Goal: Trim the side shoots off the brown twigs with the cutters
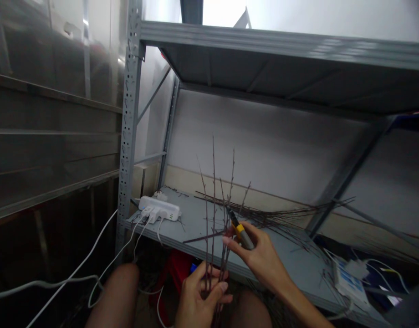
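Observation:
My left hand (204, 296) is closed around the lower ends of several thin brown twigs (213, 218), which stand nearly upright in front of the shelf. Small buds and side shoots show along them. Just above, my right hand (255, 250) grips a small hand tool (242, 232) with a dark head and a yellow-and-grey handle, perhaps cutters; its exact kind is unclear. The tool's head is against or just in front of the twigs, with my right thumb beside the stems. Behind my right hand, a pile of long loose twigs (284, 213) lies across the grey shelf (192, 214).
A white power strip (160, 208) with plugged-in chargers sits at the shelf's left end; white cables (107, 228) hang from there. Another white strip (349, 282) lies at right. A metal upright (127, 123) and upper shelf (281, 45) frame the space. Something red (177, 271) stands below.

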A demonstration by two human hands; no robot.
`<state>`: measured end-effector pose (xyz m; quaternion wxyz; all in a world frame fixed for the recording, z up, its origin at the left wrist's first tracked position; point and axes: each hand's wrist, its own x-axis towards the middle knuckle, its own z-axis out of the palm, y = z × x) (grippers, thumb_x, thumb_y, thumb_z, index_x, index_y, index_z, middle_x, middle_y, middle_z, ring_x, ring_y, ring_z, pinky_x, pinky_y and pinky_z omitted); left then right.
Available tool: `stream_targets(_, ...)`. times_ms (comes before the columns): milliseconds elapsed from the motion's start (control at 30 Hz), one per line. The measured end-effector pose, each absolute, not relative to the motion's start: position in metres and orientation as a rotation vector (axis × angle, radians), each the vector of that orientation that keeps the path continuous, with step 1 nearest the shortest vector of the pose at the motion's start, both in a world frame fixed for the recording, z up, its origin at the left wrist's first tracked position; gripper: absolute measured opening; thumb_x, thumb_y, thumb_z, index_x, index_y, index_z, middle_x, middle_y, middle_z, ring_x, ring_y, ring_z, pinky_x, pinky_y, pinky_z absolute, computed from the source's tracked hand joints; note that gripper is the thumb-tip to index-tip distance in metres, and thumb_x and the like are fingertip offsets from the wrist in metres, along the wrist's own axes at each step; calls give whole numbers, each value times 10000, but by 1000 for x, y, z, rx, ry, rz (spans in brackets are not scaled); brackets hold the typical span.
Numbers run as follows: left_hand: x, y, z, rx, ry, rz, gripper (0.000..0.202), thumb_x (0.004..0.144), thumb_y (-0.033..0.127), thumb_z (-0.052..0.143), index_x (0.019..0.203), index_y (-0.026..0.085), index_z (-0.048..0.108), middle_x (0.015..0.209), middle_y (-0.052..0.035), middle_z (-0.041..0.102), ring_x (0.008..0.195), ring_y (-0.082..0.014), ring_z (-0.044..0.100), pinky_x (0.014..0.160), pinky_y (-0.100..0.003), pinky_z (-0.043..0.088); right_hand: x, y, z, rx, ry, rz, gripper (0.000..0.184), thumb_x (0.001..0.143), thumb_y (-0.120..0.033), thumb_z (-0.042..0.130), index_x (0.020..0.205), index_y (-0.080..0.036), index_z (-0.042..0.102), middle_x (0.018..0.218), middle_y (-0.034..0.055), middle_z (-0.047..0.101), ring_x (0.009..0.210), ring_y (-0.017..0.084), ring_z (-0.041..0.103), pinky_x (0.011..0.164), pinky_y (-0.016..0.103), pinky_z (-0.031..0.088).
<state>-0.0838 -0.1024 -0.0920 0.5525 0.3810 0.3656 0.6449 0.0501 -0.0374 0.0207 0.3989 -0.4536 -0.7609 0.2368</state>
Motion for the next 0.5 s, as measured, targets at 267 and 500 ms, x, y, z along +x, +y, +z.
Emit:
stream_targets(267, -83, -103, -84, 939, 847, 1648, 467, 718, 599, 806, 890, 168, 753, 900, -118, 764, 903, -307, 750, 682, -360, 661, 45, -39, 27, -1116, -1788, 643, 334, 785, -521, 723, 824, -193, 671, 788, 29, 683, 768, 220, 621, 707, 309, 474)
stream_targets(500, -84, -89, -66, 1185, 936, 1648, 356, 861, 519, 698, 931, 172, 742, 966, -102, 770, 990, -272, 714, 908, -314, 547, 49, -40, 41, -1106, -1716, 620, 353, 772, -528, 725, 841, -185, 673, 789, 43, 684, 754, 221, 620, 705, 317, 496)
